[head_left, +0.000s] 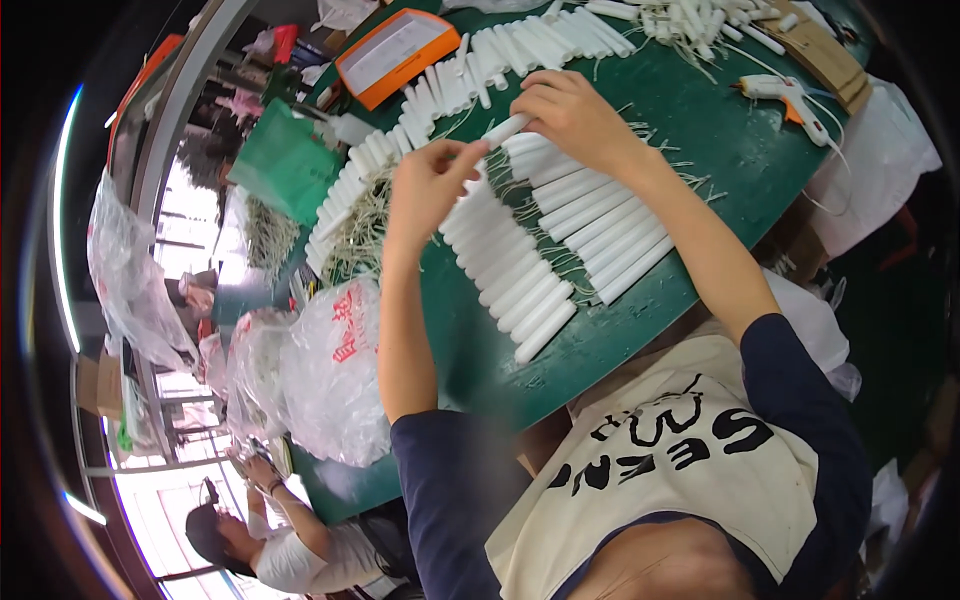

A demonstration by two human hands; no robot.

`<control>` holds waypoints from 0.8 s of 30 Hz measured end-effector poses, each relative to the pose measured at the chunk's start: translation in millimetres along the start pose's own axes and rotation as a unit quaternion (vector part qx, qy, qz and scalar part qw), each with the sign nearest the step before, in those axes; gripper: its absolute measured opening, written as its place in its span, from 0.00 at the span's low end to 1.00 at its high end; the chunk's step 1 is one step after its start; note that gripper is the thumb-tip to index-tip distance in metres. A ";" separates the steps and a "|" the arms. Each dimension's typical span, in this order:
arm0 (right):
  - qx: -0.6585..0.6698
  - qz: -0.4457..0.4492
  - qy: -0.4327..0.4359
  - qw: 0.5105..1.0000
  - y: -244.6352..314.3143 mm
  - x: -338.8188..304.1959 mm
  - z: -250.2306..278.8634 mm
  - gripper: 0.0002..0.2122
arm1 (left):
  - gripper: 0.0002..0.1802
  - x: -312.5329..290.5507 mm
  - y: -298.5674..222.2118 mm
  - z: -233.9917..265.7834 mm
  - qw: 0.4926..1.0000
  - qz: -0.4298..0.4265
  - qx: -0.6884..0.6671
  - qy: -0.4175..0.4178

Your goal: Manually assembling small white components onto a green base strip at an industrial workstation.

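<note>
Between my two hands is a short white tube (507, 129), held tilted above the far end of the rows. My left hand (432, 190) pinches its lower left end with thumb and fingers. At the upper right end, the fingers of my right hand (560, 112) close round it. Below my hands a column of white tubes (515, 270) lies side by side on the green table (440, 340). Right of it, another row of white tubes (605, 225) has thin pale cords sticking out at the ends.
More white tubes (500, 55) curve along the table's far side, near an orange box (395, 58). A white glue gun (787, 100) lies at right beside cardboard (820, 55). Plastic bags (335, 400) crowd the left edge. Another person (290, 545) works at lower left.
</note>
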State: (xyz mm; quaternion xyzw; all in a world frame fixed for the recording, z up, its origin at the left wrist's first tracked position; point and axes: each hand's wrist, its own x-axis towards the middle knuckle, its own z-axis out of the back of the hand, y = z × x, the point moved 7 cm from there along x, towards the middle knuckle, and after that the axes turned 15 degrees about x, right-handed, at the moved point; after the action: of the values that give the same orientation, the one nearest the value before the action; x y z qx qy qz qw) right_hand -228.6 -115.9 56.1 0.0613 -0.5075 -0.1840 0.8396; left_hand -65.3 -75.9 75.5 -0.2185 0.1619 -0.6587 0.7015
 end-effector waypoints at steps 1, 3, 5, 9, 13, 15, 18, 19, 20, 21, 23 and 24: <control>-0.003 0.027 -0.002 1.000 5.2 0.9 0.3 0.10 | 0.18 1.8 21.1 11.6 1.000 0.014 0.014 -0.006; 0.010 0.043 0.010 0.999 12.4 3.5 2.4 0.09 | 0.14 1.7 68.3 58.1 0.958 0.023 0.206 -0.196; 0.031 0.026 0.022 0.999 19.0 4.6 4.8 0.08 | 0.11 -4.5 126.9 94.8 0.909 0.012 0.299 -0.291; 0.064 -0.022 0.048 0.997 16.3 3.6 3.5 0.08 | 0.11 -7.7 178.9 110.6 0.849 0.035 0.466 -0.248; 0.043 -0.023 0.053 0.997 7.3 -2.1 6.2 0.08 | 0.18 -6.6 192.3 102.7 0.852 0.088 0.502 -0.118; 0.050 -0.044 0.061 0.996 4.1 -4.0 4.1 0.09 | 0.20 -8.4 195.2 105.8 0.848 0.094 0.508 -0.118; 0.068 -0.026 0.020 0.997 4.1 -3.1 8.5 0.07 | 0.21 -7.5 186.4 104.2 0.842 -0.004 0.515 -0.159; 0.069 -0.026 0.020 0.997 4.0 -4.4 8.6 0.07 | 0.21 -2.7 189.9 97.6 0.840 -0.021 0.520 -0.155; 0.078 -0.032 0.023 0.996 3.3 -4.7 7.4 0.07 | 0.20 -0.4 191.4 94.2 0.836 -0.038 0.525 -0.154; 0.087 -0.037 0.025 0.995 2.9 -5.0 6.4 0.07 | 0.20 -0.1 196.5 90.9 0.831 -0.029 0.535 -0.146; 0.085 -0.052 0.044 0.994 1.1 -7.6 4.5 0.09 | 0.19 -0.2 203.2 87.0 0.829 -0.008 0.536 -0.157; 0.082 -0.070 0.065 0.992 -1.2 -9.5 2.1 0.11 | 0.18 -1.2 206.6 86.5 0.828 0.012 0.536 -0.165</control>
State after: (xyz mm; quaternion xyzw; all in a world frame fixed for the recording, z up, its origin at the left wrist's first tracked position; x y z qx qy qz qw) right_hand -234.6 -113.2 48.8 0.1771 -0.4600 -0.1960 0.8477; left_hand 155.5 -59.0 41.7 0.0881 -0.3321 -0.5877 0.7325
